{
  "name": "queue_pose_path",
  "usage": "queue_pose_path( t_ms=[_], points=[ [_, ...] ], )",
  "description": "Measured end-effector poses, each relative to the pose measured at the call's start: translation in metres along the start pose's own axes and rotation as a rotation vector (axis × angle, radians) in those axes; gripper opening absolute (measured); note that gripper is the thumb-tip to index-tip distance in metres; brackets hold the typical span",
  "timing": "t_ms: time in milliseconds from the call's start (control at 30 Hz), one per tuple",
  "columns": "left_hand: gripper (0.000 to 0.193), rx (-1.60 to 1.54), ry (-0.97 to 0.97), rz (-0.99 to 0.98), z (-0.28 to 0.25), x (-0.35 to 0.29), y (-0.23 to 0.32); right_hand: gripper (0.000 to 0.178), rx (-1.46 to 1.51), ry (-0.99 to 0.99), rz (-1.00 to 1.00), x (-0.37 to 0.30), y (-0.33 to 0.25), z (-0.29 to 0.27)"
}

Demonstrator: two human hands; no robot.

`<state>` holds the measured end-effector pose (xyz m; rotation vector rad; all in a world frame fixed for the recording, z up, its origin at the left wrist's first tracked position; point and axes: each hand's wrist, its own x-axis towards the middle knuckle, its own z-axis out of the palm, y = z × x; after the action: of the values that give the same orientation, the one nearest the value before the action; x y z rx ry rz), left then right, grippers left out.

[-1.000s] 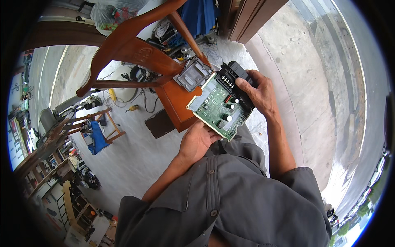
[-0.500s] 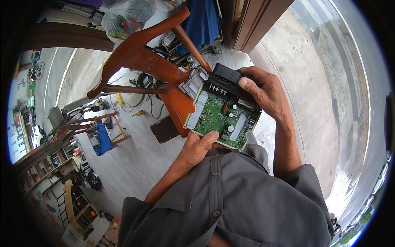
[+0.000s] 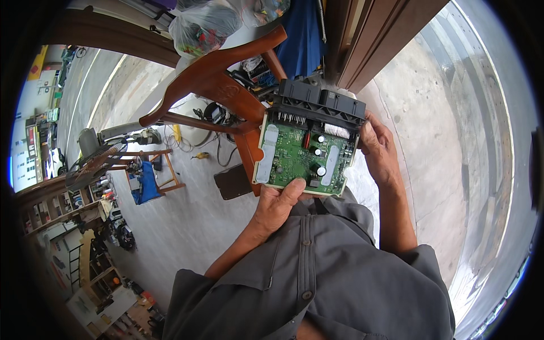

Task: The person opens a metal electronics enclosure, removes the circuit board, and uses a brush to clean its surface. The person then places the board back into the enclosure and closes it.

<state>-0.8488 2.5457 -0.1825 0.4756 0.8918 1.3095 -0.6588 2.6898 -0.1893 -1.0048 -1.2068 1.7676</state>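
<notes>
Between my two hands is a green circuit board (image 3: 292, 153) with a black double connector block (image 3: 323, 102) along its far edge. Rows of metal pins, several round capacitors and two grey pad strips show on its upper face. My left hand (image 3: 277, 205) grips the near edge, thumb on top and fingers hidden underneath. At the right edge, beside the connector's end, my right hand (image 3: 378, 148) pinches the board with thumb and fingers. The board is held in front of my waist, partly over a wooden chair (image 3: 247, 150).
Clear plastic bags (image 3: 207, 28) with colourful contents sit beyond the chair back. A dark flat panel (image 3: 233, 182) and cables lie on the floor to the left. Farther left stands a small wooden frame seat with blue cloth (image 3: 148, 184). A brown door frame (image 3: 385, 39) rises at the far right.
The board has turned to lie more level across the view, exposing both connector housings. My right hand has slid off the connector's top down to the right edge. My left hand keeps its grip.
</notes>
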Motion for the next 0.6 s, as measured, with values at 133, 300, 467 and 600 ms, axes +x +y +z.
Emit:
queue_pose_path(
  t_ms=[133,300,467,600],
  points=[
    [0.044,0.062,-0.015,0.033,0.004,0.002,0.002,0.057,0.096,-0.031,-0.031,0.009,-0.001,0.007],
    [0.033,0.105,-0.024,0.1,0.012,-0.002,0.014,0.053,0.236,-0.098,-0.081,0.022,-0.016,0.016],
    [0.035,0.109,-0.024,0.085,0.014,-0.008,0.025,0.05,0.192,-0.155,-0.111,0.031,-0.03,0.025],
    [0.035,0.061,0.032,0.15,0.01,-0.009,0.02,0.048,0.159,-0.221,-0.085,0.042,-0.037,0.028]
  ],
)
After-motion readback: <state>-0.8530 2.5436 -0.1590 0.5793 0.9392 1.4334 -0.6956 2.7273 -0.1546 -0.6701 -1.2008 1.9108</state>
